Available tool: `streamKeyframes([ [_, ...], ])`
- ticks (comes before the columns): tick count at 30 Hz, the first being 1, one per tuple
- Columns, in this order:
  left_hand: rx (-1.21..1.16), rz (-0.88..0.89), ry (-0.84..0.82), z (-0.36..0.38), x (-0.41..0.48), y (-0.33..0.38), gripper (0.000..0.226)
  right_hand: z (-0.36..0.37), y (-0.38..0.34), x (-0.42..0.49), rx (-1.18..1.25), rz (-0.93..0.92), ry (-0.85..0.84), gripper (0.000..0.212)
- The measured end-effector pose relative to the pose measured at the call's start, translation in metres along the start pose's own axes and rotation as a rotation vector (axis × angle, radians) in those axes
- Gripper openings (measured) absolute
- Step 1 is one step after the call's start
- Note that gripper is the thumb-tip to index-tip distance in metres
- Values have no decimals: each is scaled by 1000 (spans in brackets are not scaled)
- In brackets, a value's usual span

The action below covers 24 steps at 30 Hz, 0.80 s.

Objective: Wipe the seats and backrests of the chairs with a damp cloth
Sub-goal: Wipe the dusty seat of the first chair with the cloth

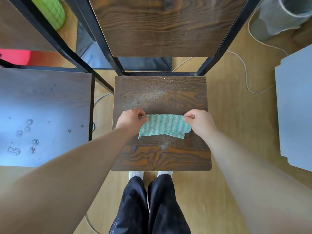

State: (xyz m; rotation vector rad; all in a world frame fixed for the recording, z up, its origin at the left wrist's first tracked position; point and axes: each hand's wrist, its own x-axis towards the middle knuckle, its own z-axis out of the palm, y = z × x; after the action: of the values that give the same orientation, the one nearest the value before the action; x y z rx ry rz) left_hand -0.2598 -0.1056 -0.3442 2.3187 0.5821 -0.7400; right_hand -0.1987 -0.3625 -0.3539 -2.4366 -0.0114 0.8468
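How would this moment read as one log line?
left hand: pinches cloth | right hand: pinches cloth | cloth: spread over dusty seat

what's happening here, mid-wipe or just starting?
A person stands at the front of a wooden chair, holding a green striped cloth stretched between both hands over the seat. The left hand pinches one top corner, the right hand the other. Pale dust or grit still speckles the middle of the seat and the backrest, so this chair looks largely unwiped. A second chair seat to the left shows water drops.
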Motion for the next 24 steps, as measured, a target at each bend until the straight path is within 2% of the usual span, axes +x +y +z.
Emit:
streamKeyframes([
  [13, 204, 123, 132, 6, 19, -4, 25, 3, -10, 25, -14, 16, 103, 16],
  [18, 366, 157, 190, 8, 12, -8, 42, 10, -8, 21, -20, 69, 180, 22],
  [24, 601, 211, 238, 14, -4, -22, 67, 31, 0, -4, -30, 244, 297, 33],
])
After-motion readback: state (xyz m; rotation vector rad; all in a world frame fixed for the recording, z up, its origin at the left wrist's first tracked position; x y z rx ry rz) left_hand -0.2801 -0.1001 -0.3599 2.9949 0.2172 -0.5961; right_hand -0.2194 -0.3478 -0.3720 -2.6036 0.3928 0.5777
